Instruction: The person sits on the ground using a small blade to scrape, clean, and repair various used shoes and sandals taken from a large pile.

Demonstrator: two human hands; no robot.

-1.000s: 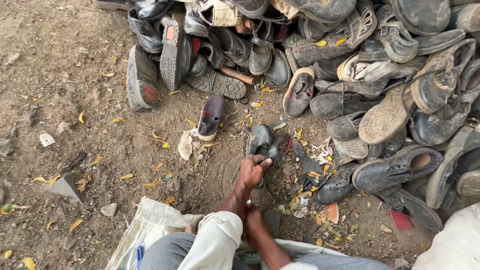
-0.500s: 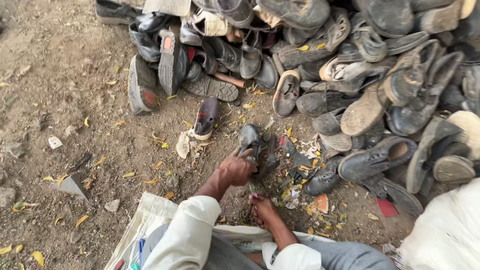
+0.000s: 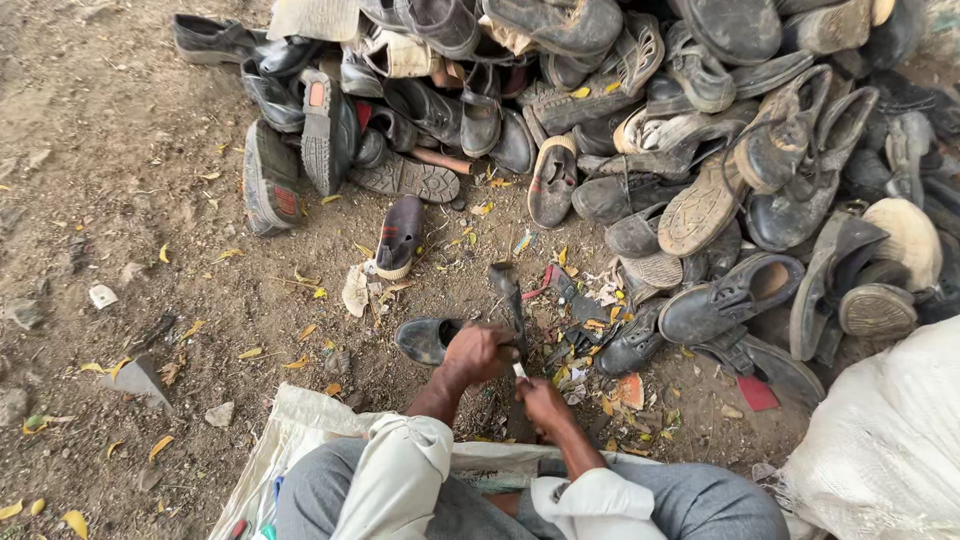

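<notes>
Black leather shoe (image 3: 428,338) is lying on the dirt, near centre; my left hand (image 3: 478,352) is clenching it while my right hand (image 3: 543,404) is gripping a blade (image 3: 519,370), cutting barely begun, heap (image 3: 640,120) waiting.

Soft, even daylight fills the head view, with no hard sun patches and no glare; the dirt ground (image 3: 130,170) reads as a flat, pale brown. Shadows are faint and short, gathering only in the gaps inside the pile of shoes (image 3: 640,120), where dark leather swallows detail. The white sack (image 3: 880,440) at the lower right edge is the brightest area yet keeps its weave. Focus is sharp across the middle, down to small yellow leaves. The wide lens bends the scene: shoes toward the upper corners lean outward and look stretched. The left hand (image 3: 478,352) and right hand (image 3: 545,405) show slight softness, nothing smeared
</notes>
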